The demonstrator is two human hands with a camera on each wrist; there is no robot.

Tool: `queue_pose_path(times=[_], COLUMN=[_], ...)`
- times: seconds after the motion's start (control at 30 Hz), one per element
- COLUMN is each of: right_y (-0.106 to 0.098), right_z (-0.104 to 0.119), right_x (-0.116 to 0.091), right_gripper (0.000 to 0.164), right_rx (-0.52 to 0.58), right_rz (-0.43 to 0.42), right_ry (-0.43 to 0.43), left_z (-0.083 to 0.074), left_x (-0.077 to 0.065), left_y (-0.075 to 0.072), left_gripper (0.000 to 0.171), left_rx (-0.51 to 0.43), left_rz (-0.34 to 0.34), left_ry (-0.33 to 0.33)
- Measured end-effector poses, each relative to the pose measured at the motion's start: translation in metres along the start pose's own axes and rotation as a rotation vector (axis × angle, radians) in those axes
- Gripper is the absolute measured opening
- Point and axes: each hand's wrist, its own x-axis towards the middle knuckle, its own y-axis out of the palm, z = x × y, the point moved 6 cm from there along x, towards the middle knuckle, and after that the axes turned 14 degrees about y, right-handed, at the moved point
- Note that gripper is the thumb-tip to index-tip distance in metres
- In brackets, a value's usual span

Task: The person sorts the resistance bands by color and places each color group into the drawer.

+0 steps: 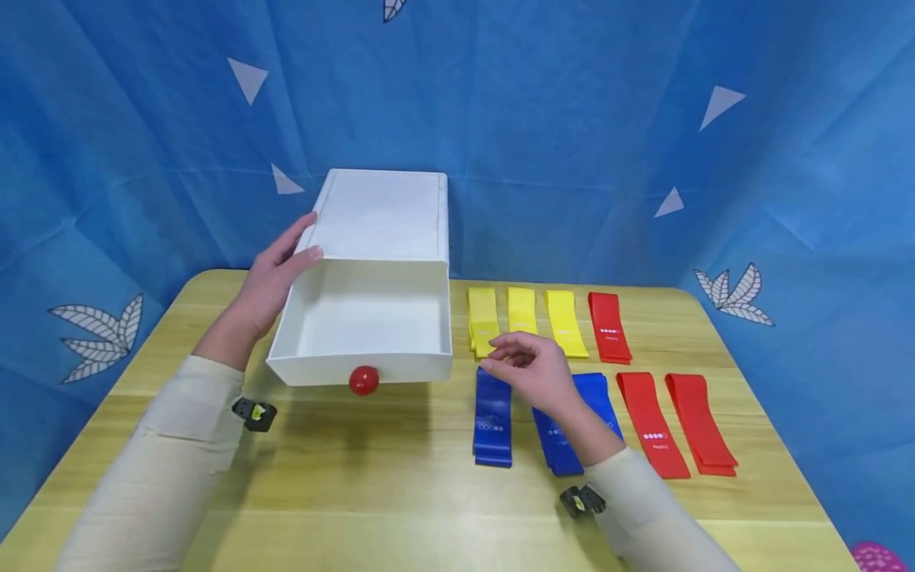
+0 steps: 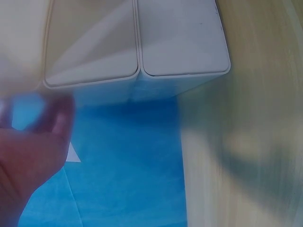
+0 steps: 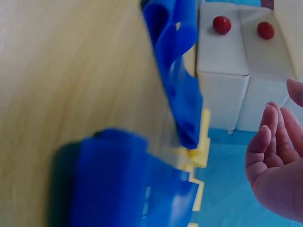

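A white drawer unit (image 1: 382, 214) stands at the table's back, its top drawer (image 1: 307, 369) with a red knob (image 1: 364, 380) pulled out; the drawer's white floor shows. My left hand (image 1: 268, 282) rests on the unit's left side, thumb at the top's front edge and fingers extended along the side. My right hand (image 1: 532, 369) hovers with loosely bent fingers, holding nothing, near a folded blue resistance band (image 1: 493, 421). More blue band material (image 1: 561, 445) lies partly behind the right forearm. Yellow resistance bands (image 1: 565, 322) lie just beyond the hand.
To the right lie folded red resistance bands (image 1: 654, 425), one farther back beside the yellow ones. Lower drawers (image 3: 222, 52) with red knobs are closed in the right wrist view. A blue patterned cloth (image 1: 572, 143) hangs behind the wooden table (image 1: 357, 500).
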Motion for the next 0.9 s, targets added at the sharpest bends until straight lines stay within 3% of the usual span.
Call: queue_pose_path(times=[0.43,0.63,0.9], right_y=[0.0,0.002,0.007], right_z=[-0.033,-0.042,-0.057], right_x=[0.017,0.021,0.028], right_gripper=[0.041,0.038,0.032], right_rx=[-0.053,-0.088,-0.22], right_rz=[0.023,0.038,0.045], right_ry=[0.117,0.158,0.207], left_z=[0.0,0.0,0.001], left_x=[0.0,0.0,0.0], left_y=[0.001,0.001,0.001], left_gripper=[0.066,0.066,0.066], left_rx=[-0.019,-0.027,-0.02], left_rz=[-0.002,-0.004,0.0], left_ry=[0.014,0.011,0.0])
